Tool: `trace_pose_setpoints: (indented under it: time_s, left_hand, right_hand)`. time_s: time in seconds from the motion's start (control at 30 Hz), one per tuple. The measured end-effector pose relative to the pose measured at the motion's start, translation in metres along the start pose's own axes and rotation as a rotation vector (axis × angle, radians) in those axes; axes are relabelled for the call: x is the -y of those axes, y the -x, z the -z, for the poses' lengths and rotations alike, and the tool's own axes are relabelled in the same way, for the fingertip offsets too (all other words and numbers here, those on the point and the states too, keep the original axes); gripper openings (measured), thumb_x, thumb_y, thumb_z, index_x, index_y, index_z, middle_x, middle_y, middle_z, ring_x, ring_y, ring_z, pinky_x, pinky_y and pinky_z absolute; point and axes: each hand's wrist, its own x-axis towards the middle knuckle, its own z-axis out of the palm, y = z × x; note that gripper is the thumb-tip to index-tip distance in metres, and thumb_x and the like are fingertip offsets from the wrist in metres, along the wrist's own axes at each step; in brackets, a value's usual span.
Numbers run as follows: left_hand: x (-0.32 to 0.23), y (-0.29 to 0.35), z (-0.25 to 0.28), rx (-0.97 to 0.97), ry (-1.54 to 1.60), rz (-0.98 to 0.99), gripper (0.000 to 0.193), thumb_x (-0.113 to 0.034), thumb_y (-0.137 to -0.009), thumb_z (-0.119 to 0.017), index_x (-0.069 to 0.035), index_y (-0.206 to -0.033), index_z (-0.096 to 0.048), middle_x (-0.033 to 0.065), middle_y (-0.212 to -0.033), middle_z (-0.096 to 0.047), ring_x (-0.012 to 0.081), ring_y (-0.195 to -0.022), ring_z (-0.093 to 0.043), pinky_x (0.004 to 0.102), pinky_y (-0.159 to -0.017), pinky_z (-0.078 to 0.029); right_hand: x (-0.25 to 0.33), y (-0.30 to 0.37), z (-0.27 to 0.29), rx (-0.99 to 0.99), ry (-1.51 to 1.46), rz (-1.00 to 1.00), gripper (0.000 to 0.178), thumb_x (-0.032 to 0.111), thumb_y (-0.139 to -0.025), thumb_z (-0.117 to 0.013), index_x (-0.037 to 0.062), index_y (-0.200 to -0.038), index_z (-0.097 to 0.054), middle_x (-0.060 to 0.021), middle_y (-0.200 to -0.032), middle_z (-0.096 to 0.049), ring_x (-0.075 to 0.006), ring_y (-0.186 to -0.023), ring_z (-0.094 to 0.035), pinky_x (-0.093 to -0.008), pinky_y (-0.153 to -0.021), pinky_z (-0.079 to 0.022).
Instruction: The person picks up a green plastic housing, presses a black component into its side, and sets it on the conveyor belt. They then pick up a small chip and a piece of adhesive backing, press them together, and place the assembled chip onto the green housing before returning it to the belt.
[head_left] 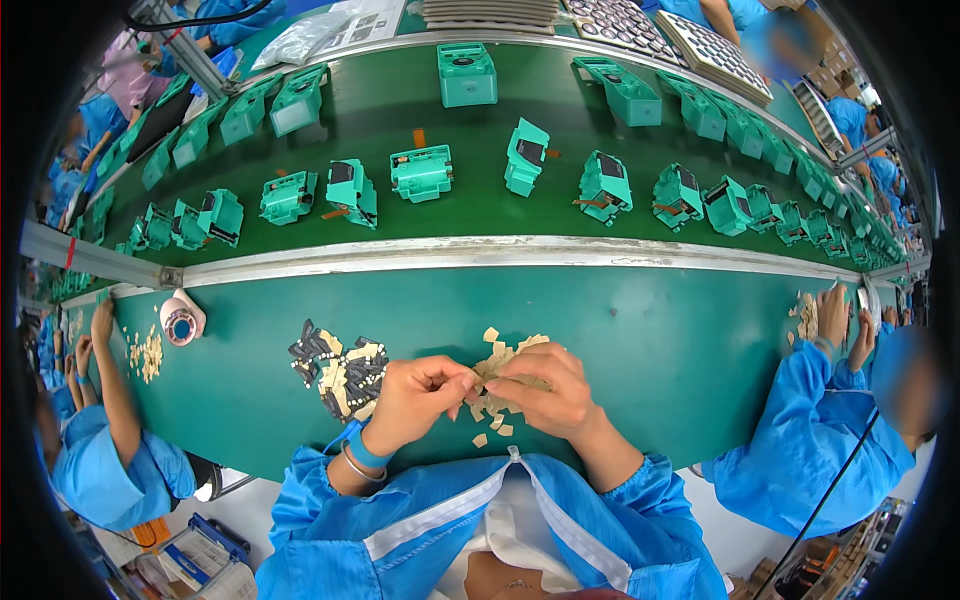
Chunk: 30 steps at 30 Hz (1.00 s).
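Observation:
In front of my chest my left hand (418,398) and my right hand (552,390) meet, fingertips closed in a pinch. Whatever sits between them is too small and too covered by the fingers to make out. Beneath and around my right hand lies a loose pile of small cream-coloured flat pieces (493,431), partly hidden by it. Beside my left hand is a heap of small black parts (312,343) mixed with cream pieces. A blue band (366,448) and a bangle circle my left wrist.
Beyond a metal rail (480,254), a green belt holds rows of teal plastic housings (421,173). A white round device (183,318) with a blue centre stands at the left, near more cream pieces (148,355). Co-workers in blue sleeves (815,435) sit on both sides.

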Motion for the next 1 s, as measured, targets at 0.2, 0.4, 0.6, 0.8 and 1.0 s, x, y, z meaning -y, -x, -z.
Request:
trace_pose_setpoints:
  time_s: [0.2, 0.4, 0.6, 0.8, 1.0]
  left_hand:
    - [-0.001, 0.0, -0.004, -0.021, 0.019, -0.035, 0.016, -0.011, -0.09, -0.059, 0.003, -0.09, -0.067, 0.0073, -0.079, -0.067, 0.007, -0.061, -0.057, 0.02, -0.053, -0.047]
    - [0.003, 0.002, -0.002, 0.08, 0.136, 0.055, 0.017, -0.012, -0.09, -0.06, 0.003, -0.091, -0.067, 0.0081, -0.08, -0.067, 0.0101, -0.064, -0.061, 0.0219, -0.056, -0.05]
    - [-0.003, -0.001, 0.001, 0.118, 0.142, 0.109, 0.018, -0.012, -0.091, -0.058, 0.004, -0.093, -0.066, 0.0086, -0.08, -0.067, 0.0115, -0.065, -0.063, 0.023, -0.057, -0.051]
    - [-0.002, 0.001, 0.002, 0.098, 0.198, 0.089, 0.019, -0.011, -0.091, -0.058, 0.005, -0.096, -0.066, 0.0102, -0.084, -0.068, 0.0146, -0.072, -0.067, 0.0238, -0.062, -0.054]
    - [0.001, 0.002, 0.002, 0.134, 0.294, 0.032, 0.018, -0.009, -0.09, -0.06, 0.007, -0.095, -0.066, 0.013, -0.085, -0.069, 0.0188, -0.076, -0.069, 0.0243, -0.061, -0.054]
  right_hand:
    - [0.002, -0.002, 0.003, -0.019, 0.008, -0.007, 0.023, 0.005, -0.06, -0.071, 0.0065, -0.083, -0.068, -0.0043, -0.085, -0.061, -0.0198, -0.072, -0.059, -0.0286, -0.056, -0.049]
    - [0.004, 0.001, 0.002, -0.016, 0.014, -0.022, 0.023, 0.006, -0.061, -0.073, 0.0082, -0.083, -0.069, -0.0027, -0.083, -0.06, -0.0186, -0.071, -0.058, -0.0268, -0.056, -0.048]
    - [0.003, 0.006, -0.001, -0.005, 0.028, -0.05, 0.025, 0.005, -0.059, -0.071, 0.0083, -0.083, -0.072, -0.0033, -0.082, -0.06, -0.02, -0.073, -0.058, -0.0317, -0.062, -0.049]
    - [0.003, 0.009, -0.003, -0.041, -0.007, -0.125, 0.028, 0.005, -0.057, -0.072, 0.01, -0.085, -0.073, -0.0044, -0.082, -0.06, -0.0212, -0.074, -0.055, -0.0296, -0.06, -0.048]
    - [0.006, 0.008, -0.007, -0.029, -0.003, -0.095, 0.029, 0.002, -0.057, -0.071, 0.01, -0.085, -0.073, -0.0041, -0.082, -0.06, -0.0204, -0.074, -0.054, -0.0285, -0.059, -0.047]
